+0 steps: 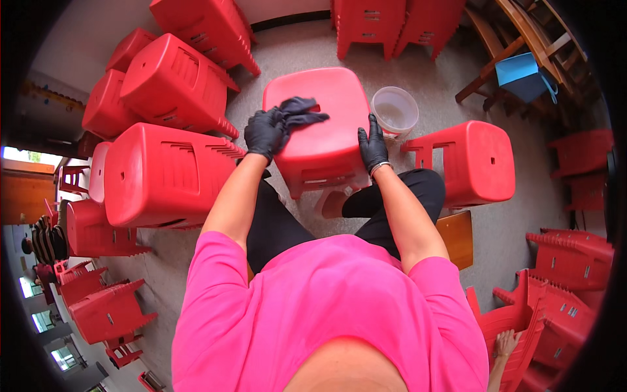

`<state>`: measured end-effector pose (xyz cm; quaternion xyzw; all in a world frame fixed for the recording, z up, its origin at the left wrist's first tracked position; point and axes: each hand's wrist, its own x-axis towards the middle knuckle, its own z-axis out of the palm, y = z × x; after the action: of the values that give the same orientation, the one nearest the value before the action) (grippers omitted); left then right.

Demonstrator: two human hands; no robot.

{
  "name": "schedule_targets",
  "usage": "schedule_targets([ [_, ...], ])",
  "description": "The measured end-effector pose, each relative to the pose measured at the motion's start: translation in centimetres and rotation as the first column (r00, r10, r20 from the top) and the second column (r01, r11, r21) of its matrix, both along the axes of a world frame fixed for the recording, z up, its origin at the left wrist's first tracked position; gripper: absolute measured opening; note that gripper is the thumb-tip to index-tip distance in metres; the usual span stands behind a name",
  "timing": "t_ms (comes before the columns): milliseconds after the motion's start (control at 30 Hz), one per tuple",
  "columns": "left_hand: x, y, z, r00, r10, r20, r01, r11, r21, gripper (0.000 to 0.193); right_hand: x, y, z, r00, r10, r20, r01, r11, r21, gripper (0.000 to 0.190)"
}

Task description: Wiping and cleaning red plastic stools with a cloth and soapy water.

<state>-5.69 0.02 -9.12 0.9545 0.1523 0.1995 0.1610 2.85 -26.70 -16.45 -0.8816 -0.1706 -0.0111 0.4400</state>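
Note:
A red plastic stool stands upright in front of me, its square seat facing up. My left hand, in a black glove, is closed around a dark cloth at the left side of the seat; part of the cloth lies over the seat near its central slot. My right hand, also in a black glove, rests against the right edge of the stool, fingers along its rim. Just beyond it, a white plastic bucket with some liquid in it stands on the floor.
Stacked red stools stand close on my left, more behind. Another red stool or stack is at my right. Wooden furniture with a blue bag is at the upper right. A co-worker's hand touches a red chair at lower right.

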Motion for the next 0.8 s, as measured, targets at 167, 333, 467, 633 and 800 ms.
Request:
schedule_targets([
  [167,-0.3,-3.0,0.9,0.976,-0.028,-0.215,0.039,0.998,0.051,0.031,0.0,-0.4,-0.2,1.000,-0.022,-0.019,0.022,1.000,0.005,0.060],
  [333,-2.1,-9.7,1.6,0.942,-0.238,-0.238,0.255,0.966,0.045,0.037,0.1,-0.2,-0.3,0.999,-0.025,-0.021,0.025,1.000,-0.004,0.060],
  [467,-1.9,-13.0,2.0,0.933,-0.336,-0.128,0.346,0.936,0.069,0.031,0.4,-0.8,-0.7,1.000,-0.007,-0.017,0.008,0.996,0.092,0.058],
  [633,-1.1,-11.6,0.6,0.977,-0.211,0.011,0.204,0.932,-0.300,0.038,-3.3,-1.2,0.8,0.975,-0.066,0.210,0.065,0.998,0.012,0.059],
  [800,1.8,-9.5,-1.0,0.981,-0.187,0.054,0.062,0.034,-0.998,0.055,-7.0,0.8,7.0,0.917,0.237,0.322,-0.203,0.970,-0.136,0.079],
])
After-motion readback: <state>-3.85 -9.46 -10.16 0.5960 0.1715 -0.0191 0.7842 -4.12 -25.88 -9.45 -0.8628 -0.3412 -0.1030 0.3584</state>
